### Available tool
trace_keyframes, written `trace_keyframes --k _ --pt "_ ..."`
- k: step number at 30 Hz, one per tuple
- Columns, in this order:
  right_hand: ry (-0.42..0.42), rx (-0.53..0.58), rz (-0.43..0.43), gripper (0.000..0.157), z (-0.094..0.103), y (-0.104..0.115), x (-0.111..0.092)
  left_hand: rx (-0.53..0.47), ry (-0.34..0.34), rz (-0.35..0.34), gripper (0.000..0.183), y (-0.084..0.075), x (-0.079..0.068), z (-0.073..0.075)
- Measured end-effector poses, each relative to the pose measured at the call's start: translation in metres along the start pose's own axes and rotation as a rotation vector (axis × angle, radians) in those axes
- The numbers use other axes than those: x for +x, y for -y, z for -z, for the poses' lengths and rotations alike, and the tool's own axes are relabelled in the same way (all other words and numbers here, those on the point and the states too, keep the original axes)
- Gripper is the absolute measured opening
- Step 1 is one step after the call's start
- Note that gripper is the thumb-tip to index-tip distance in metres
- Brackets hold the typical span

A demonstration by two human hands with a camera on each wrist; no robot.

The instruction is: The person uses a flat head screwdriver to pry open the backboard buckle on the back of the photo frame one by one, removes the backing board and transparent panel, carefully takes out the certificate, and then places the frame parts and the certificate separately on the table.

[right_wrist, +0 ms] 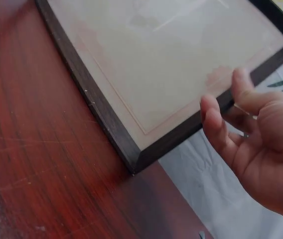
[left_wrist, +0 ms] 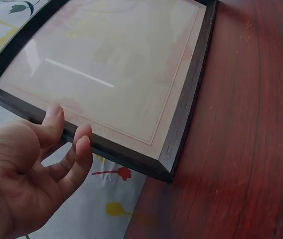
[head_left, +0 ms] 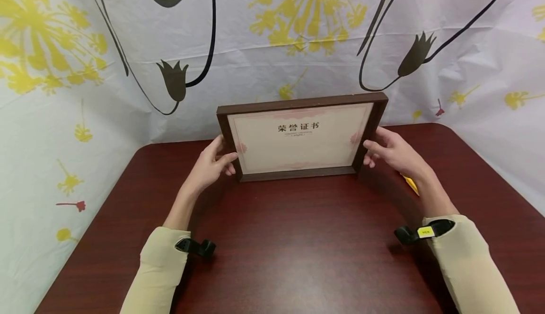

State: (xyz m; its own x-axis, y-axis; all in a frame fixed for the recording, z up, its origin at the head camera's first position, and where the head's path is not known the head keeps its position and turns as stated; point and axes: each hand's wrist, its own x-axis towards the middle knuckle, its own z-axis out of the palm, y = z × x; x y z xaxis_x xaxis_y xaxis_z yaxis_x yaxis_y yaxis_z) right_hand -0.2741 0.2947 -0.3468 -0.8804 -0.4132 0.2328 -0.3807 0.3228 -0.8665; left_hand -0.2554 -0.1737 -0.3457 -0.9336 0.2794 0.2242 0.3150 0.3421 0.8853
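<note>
A dark-brown wooden frame (head_left: 306,100) with a pale certificate behind its clear front stands near the back of the table, its lower edge at the tabletop. Dark Chinese characters and pink corner patterns mark the certificate (head_left: 298,151). On the left side, my left hand (head_left: 209,166) grips the frame's edge, thumb at the front. My right hand (head_left: 392,152) holds the opposite side the same way. Both wrist views show each thumb on the frame's rim; some fingers are partly hidden behind it.
The dark-red wooden table (head_left: 294,238) extends toward me. Right behind it hangs a white cloth (head_left: 238,63) printed with yellow flowers and dark stems. A small yellow item (head_left: 410,185) lies beside my right forearm, partly covered by it.
</note>
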Motion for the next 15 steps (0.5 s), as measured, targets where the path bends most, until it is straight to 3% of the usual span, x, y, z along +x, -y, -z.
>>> trace_keyframes --k 3,9,15 --pt "0.02 0.103 0.004 0.021 0.0027 -0.0033 -0.0025 -0.039 0.026 0.009 0.068 0.0016 -0.0004 0.0011" --pt "0.078 0.396 0.039 0.045 0.0028 -0.0064 -0.0004 -0.08 0.063 0.035 0.068 0.0034 -0.001 0.0025" --pt "0.081 0.486 0.067 0.043 0.001 -0.0058 0.0007 -0.126 0.002 0.074 0.081 0.0017 0.0007 -0.0015"
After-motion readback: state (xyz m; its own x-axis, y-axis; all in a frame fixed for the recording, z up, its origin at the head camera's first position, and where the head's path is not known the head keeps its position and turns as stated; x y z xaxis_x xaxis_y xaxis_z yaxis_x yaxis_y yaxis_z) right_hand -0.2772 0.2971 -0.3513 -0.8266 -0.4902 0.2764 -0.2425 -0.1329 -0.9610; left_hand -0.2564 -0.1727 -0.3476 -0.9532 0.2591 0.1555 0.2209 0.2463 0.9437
